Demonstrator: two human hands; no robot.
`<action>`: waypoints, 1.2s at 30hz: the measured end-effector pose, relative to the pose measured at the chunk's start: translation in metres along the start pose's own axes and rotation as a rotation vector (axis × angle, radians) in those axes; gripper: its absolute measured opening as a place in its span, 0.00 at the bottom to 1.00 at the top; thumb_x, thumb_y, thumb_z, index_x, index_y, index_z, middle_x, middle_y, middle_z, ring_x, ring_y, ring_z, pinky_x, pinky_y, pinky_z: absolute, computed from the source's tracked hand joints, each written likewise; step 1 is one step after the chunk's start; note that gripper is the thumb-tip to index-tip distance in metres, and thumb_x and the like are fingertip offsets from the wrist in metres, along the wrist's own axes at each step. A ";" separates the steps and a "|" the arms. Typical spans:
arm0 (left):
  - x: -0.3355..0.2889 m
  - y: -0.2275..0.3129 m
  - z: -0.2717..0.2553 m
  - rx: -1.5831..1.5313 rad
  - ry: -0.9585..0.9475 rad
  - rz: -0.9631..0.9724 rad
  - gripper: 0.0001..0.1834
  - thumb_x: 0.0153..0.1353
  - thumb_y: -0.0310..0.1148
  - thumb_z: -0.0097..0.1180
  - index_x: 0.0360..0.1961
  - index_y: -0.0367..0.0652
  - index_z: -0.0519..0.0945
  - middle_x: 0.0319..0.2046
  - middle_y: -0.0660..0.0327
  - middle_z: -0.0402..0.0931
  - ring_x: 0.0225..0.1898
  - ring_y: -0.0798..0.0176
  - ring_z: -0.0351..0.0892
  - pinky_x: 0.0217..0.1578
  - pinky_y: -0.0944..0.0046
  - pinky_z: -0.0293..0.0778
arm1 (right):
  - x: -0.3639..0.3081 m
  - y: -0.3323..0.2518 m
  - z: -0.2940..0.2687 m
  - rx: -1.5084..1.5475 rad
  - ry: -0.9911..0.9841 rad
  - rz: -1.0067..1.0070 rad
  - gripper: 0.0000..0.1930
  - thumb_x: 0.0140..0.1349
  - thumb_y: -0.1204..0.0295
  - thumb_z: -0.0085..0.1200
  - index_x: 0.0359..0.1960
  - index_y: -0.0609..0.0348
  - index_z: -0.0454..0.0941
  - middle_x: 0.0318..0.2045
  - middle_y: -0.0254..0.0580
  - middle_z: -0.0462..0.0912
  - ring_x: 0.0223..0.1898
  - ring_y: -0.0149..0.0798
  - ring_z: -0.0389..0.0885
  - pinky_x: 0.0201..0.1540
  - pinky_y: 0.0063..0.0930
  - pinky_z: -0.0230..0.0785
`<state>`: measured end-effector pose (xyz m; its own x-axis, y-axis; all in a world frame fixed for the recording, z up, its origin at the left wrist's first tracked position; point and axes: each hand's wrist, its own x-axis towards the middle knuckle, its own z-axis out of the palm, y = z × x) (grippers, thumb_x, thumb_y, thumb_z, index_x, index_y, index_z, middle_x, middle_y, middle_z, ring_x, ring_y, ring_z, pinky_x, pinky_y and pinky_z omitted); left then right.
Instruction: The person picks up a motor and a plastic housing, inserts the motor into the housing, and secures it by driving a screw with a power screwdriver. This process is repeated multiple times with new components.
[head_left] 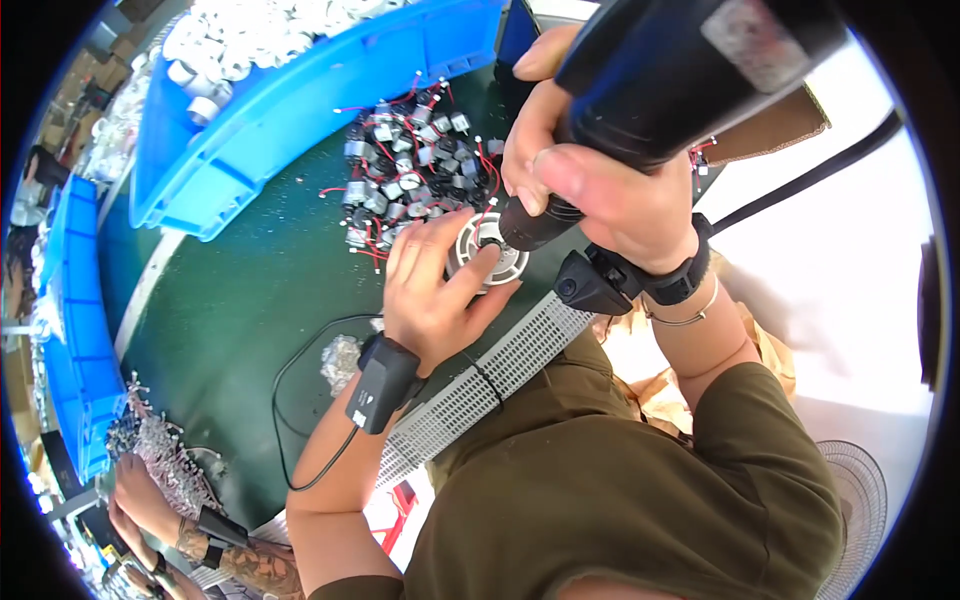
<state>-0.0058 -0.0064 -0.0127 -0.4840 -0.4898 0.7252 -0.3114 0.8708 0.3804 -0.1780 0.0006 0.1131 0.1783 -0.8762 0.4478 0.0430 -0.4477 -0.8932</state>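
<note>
My right hand (pixel 625 200) is wrapped round a black power screwdriver (pixel 650 110), tilted so that its nose points down at a white round plastic part (pixel 518 268) with slots. The tool's tip is hidden, so I cannot tell whether it touches the part. My left hand (pixel 430 290) holds that part against the green table, fingers on its far side and thumb across its middle. Just beyond lies a heap of small silver-and-black motors (pixel 410 165) with red wires.
A large blue bin (pixel 250 150) of white plastic parts (pixel 240 40) stands beyond the heap. Another blue bin (pixel 75 330) is at far left, near a co-worker's hands (pixel 140 495). A black cable (pixel 277 410) loops beside a clear plastic bag (pixel 341 362). White perforated edging (pixel 530 345) runs before me.
</note>
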 end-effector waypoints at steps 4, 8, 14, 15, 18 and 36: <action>0.009 0.005 -0.013 0.037 0.018 -0.011 0.19 0.36 0.33 0.70 0.32 0.45 0.79 0.43 0.53 0.74 0.43 0.51 0.73 0.47 0.48 0.66 | 0.010 -0.008 -0.006 -0.128 -0.028 -0.221 0.08 0.58 0.73 0.44 0.36 0.67 0.68 0.23 0.40 0.70 0.26 0.35 0.73 0.35 0.30 0.66; 0.018 -0.010 -0.073 0.320 0.160 -0.171 0.15 0.41 0.31 0.69 0.32 0.43 0.79 0.41 0.52 0.76 0.43 0.49 0.74 0.43 0.54 0.70 | 0.029 -0.017 -0.037 0.317 -0.084 -0.279 0.09 0.60 0.69 0.46 0.36 0.63 0.70 0.33 0.42 0.73 0.33 0.36 0.72 0.40 0.30 0.65; -0.064 -0.110 -0.193 0.686 -0.061 -0.621 0.14 0.53 0.34 0.61 0.36 0.36 0.78 0.37 0.49 0.78 0.38 0.51 0.78 0.42 0.60 0.72 | 0.029 -0.011 -0.011 -0.072 0.303 0.085 0.11 0.51 0.76 0.60 0.34 0.64 0.72 0.22 0.34 0.76 0.22 0.26 0.74 0.25 0.19 0.66; -0.069 -0.115 -0.195 0.658 -0.007 -0.663 0.15 0.52 0.35 0.62 0.37 0.36 0.78 0.38 0.49 0.77 0.39 0.49 0.77 0.41 0.56 0.72 | 0.031 -0.007 -0.012 -0.063 0.307 0.105 0.12 0.51 0.76 0.60 0.35 0.65 0.73 0.22 0.34 0.77 0.22 0.26 0.74 0.26 0.19 0.66; -0.028 -0.092 -0.170 1.302 0.174 -0.335 0.16 0.52 0.35 0.60 0.40 0.38 0.77 0.40 0.51 0.77 0.42 0.48 0.76 0.43 0.53 0.70 | 0.035 -0.006 -0.009 -0.150 0.325 0.049 0.13 0.51 0.75 0.61 0.36 0.65 0.72 0.22 0.34 0.77 0.23 0.26 0.74 0.26 0.19 0.66; 0.038 -0.129 -0.063 0.284 -0.341 -0.143 0.11 0.51 0.22 0.54 0.38 0.42 0.78 0.32 0.55 0.77 0.39 0.49 0.74 0.41 0.56 0.70 | 0.034 0.066 0.018 -0.605 -0.255 -0.235 0.12 0.51 0.70 0.60 0.37 0.59 0.76 0.34 0.43 0.77 0.35 0.47 0.76 0.39 0.33 0.69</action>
<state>0.0672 -0.1345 0.0019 -0.6459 -0.6316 0.4289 -0.5834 0.7707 0.2564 -0.1512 -0.0554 0.0683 0.4599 -0.7075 0.5366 -0.4329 -0.7063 -0.5602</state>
